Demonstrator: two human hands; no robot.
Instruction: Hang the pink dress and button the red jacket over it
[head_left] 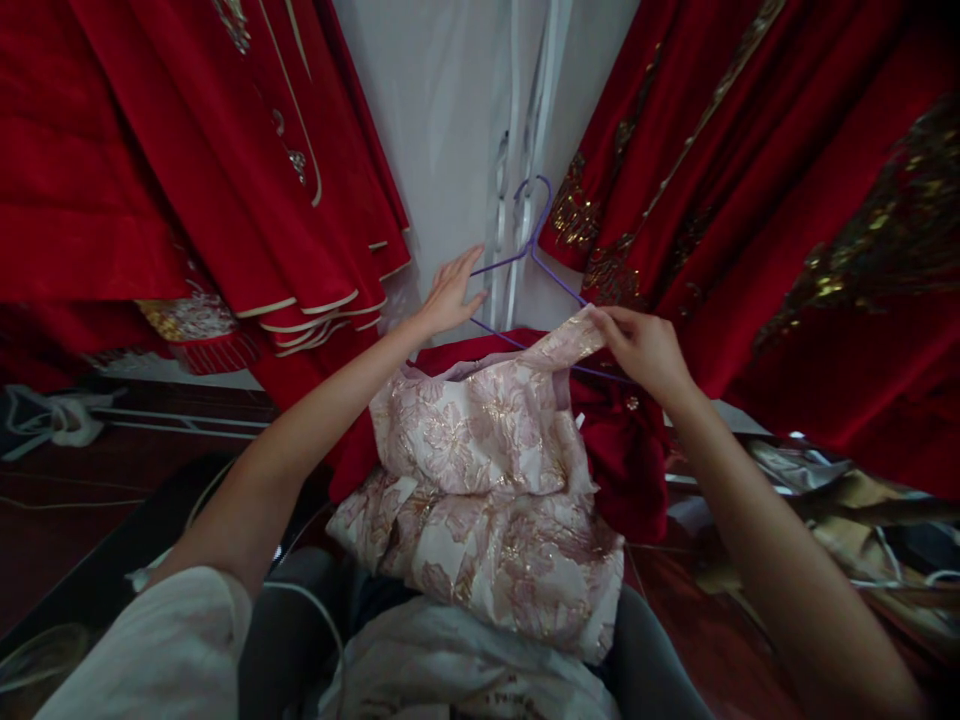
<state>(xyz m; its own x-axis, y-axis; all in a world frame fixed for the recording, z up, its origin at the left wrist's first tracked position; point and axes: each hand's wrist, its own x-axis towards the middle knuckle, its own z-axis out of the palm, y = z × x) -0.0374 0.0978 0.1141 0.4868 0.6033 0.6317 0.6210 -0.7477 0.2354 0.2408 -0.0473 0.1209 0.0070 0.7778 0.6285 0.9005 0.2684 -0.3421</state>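
A pink-and-white floral dress with gold thread lies across my lap. My right hand pinches its shoulder strap and stretches it up to the right, against the arm of a purple hanger. The hanger's hook points away from me, and its bottom bar runs behind the strap. My left hand is at the hanger's left end, fingers outstretched and thumb apart; it covers that end, so whether they touch is unclear. Dark red cloth lies under the dress.
Red garments with trim hang at the left, and red ones with gold sequins at the right. Pale doors with white handles stand ahead. White metal rods lie low at the left; shiny bundled items sit low at the right.
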